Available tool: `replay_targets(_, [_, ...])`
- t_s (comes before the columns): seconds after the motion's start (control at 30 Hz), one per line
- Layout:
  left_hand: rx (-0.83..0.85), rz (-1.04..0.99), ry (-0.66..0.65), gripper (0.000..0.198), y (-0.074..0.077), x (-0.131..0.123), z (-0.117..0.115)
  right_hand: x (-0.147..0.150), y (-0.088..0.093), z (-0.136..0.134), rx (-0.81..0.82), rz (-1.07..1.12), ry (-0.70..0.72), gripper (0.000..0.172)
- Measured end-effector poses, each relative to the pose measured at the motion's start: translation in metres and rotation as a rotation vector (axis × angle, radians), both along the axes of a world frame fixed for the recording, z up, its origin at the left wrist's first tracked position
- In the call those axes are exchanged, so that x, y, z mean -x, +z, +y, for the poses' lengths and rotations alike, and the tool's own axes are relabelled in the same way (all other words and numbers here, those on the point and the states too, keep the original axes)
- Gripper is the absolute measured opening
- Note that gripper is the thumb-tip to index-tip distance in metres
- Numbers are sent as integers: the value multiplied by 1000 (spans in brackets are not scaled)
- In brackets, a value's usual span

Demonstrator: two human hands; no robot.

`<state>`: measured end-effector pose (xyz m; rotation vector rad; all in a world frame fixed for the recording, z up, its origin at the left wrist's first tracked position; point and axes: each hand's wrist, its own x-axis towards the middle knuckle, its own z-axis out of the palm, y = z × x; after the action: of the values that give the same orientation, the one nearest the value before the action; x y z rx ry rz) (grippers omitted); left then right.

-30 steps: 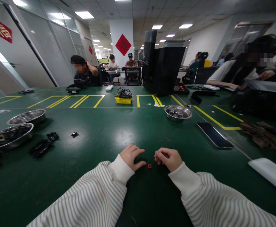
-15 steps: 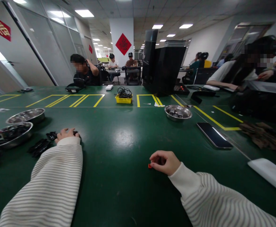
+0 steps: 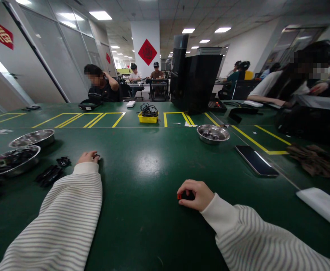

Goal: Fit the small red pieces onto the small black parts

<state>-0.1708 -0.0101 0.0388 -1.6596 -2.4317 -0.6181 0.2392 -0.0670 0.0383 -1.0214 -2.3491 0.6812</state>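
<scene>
My right hand (image 3: 195,194) rests on the green table (image 3: 142,195) near its front, fingers curled around a small black part with a red end (image 3: 179,196). My left hand (image 3: 88,157) is stretched out to the left, its fingers closed over a small dark part that barely shows at the fingertips. Just left of it lie black plastic parts (image 3: 52,173).
Two steel bowls (image 3: 12,160) sit at the far left, another steel bowl (image 3: 212,133) at mid-right. A phone (image 3: 255,161) lies to the right, a white pad (image 3: 323,207) at the right edge. A yellow tray (image 3: 148,118) and black equipment (image 3: 194,81) stand further back. Other people sit behind.
My left hand left the middle of the table and reached out left to the small part near the black pieces. My right hand closed around the red-tipped part.
</scene>
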Motion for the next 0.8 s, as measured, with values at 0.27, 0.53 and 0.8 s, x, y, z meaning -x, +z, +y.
replay_targets(0.27, [-182, -143, -530, 26, -3, -94, -4, 0, -3, 0, -7, -5, 0, 9])
replay_targets(0.53, [-131, -263, -1111, 17, -14, -192, -60, 0, -2, -1, -33, 14, 9, 8])
replay_targets(0.8, [-3, -228, -1150, 20, -19, -205, -68, 1, -3, 0, -64, 11, -5, 13])
